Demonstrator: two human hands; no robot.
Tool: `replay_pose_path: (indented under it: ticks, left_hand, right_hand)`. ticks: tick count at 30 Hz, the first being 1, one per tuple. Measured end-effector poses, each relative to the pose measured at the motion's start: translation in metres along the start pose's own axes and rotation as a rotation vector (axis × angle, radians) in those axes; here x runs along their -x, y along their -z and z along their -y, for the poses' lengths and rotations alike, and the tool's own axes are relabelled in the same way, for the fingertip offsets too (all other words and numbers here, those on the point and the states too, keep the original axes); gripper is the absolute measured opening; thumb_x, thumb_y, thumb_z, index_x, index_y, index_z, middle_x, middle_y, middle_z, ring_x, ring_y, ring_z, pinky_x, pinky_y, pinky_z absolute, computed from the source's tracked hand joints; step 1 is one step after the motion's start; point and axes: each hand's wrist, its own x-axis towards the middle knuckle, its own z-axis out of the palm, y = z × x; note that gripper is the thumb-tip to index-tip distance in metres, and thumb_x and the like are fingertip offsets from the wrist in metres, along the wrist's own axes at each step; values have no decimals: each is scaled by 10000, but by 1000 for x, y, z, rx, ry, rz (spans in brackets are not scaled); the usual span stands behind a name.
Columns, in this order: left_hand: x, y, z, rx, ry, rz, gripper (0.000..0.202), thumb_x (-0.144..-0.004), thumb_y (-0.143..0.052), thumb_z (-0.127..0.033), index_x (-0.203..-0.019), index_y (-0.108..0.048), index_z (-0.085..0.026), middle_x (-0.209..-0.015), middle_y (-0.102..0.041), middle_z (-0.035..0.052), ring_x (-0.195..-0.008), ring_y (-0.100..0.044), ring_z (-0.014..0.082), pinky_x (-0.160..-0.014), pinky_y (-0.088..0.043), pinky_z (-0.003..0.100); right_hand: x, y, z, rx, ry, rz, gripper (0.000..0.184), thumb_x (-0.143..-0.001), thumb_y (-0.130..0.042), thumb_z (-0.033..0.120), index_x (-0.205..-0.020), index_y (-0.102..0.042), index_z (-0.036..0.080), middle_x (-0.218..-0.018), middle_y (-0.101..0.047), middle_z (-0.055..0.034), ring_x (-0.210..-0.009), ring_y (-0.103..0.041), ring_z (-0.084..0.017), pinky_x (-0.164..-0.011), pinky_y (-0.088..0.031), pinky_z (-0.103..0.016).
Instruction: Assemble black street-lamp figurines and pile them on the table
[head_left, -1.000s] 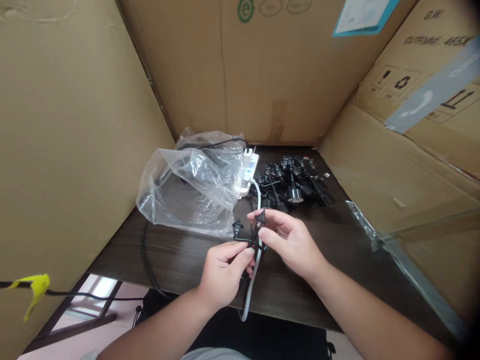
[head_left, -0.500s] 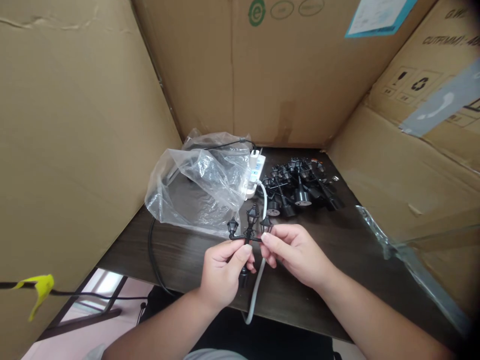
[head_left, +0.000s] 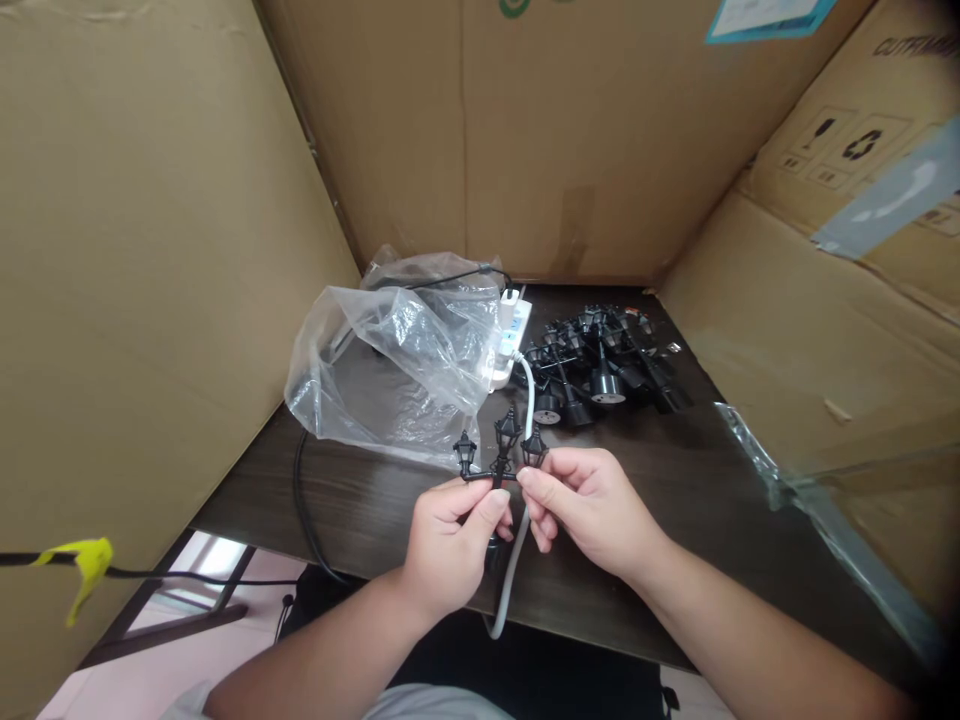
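Observation:
A small black model street lamp (head_left: 500, 458) with three lantern heads is held upright over the table's front edge. My left hand (head_left: 456, 530) pinches its post just below the cross arm, fingers closed. The thumb and fingers of my right hand (head_left: 589, 508) are closed on the right end of the arm, under the right lantern. Its round base shows partly below my left fingers. Further back on the table lies a pile of similar black lamps (head_left: 600, 365), several with round bases facing me.
Left of the pile are a white power strip (head_left: 512, 340) with plugs and a crumpled clear plastic bag (head_left: 397, 370). A white cable (head_left: 510, 590) runs behind my hands and over the front edge of the dark table (head_left: 675, 520). Cardboard walls (head_left: 555, 150) enclose three sides.
The camera view has tilted slightly down. Both hands keep their hold on the street lamp, whose base now leans further back behind my left fingers.

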Motion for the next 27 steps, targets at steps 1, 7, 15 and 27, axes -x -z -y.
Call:
replay_pose_path:
  ticks: [1, 7, 15, 27]
  left_hand:
    - [0, 0, 0, 12, 13, 3, 305, -908, -562, -264, -647, -650, -133, -609, -618, 17, -580, -585, 123, -610, -477, 231]
    - [-1, 1, 4, 167, 43, -26, 229, -915, -570, -270, -764, -684, -141, -753, -672, 37, -738, -610, 144, -732, -481, 246]
    - [1, -1, 3, 820, 278, 52, 268, -880, -603, -364, -785, -651, -118, -592, -542, 5, -509, -533, 109, -485, -507, 256]
    - [2, 0, 6, 668, 214, 7, 155, -864, -641, -300, -864, -627, -146, -613, -612, -6, -494, -566, 101, -498, -544, 256]
  right_hand:
    - [0, 0, 0, 1, 8, 8, 413, -720, -775, 432, -548, -544, 137, -456, -567, 19, -364, -554, -99, -382, -434, -191]
    - [-2, 7, 1, -5, 47, 85, 328, -665, -824, 391, -702, -639, 123, -578, -649, -12, -436, -561, -88, -448, -499, -210]
    - [-4, 5, 3, 84, -30, 335, 316, -831, -668, 431, -832, -669, 115, -778, -706, -74, -624, -661, -137, -480, -466, -199]
    - [0, 7, 3, 87, 68, 73, 363, -760, -731, 462, -656, -582, 148, -523, -577, 13, -447, -532, -94, -458, -470, -227]
